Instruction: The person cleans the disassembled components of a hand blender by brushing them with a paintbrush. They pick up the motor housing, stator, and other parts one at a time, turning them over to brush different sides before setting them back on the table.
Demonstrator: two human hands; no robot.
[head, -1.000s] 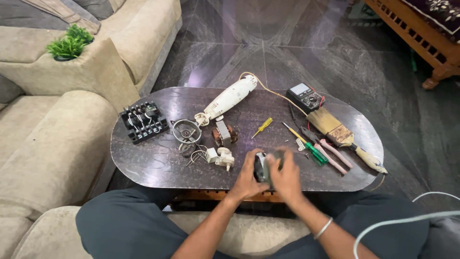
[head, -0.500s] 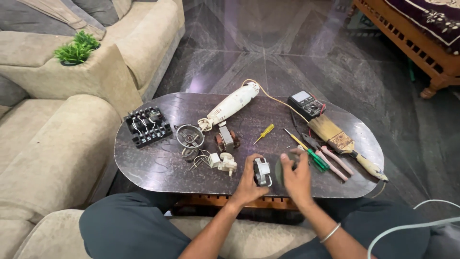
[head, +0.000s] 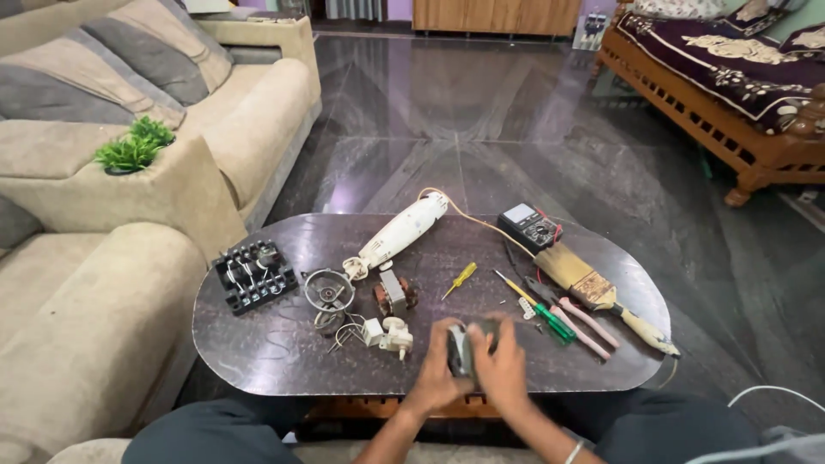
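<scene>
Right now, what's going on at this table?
A seated person holds a small grey motor part between the left hand and right hand, above the near edge of a dark oval table. Spread on it are a white appliance body, a yellow screwdriver, a meter, a paintbrush and pliers.

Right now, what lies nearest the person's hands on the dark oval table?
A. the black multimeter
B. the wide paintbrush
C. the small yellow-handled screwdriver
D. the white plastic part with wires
D. The white plastic part with wires lies just left of the left hand and right hand, which clasp a small grey part; the other three things lie farther off on the table.
</scene>
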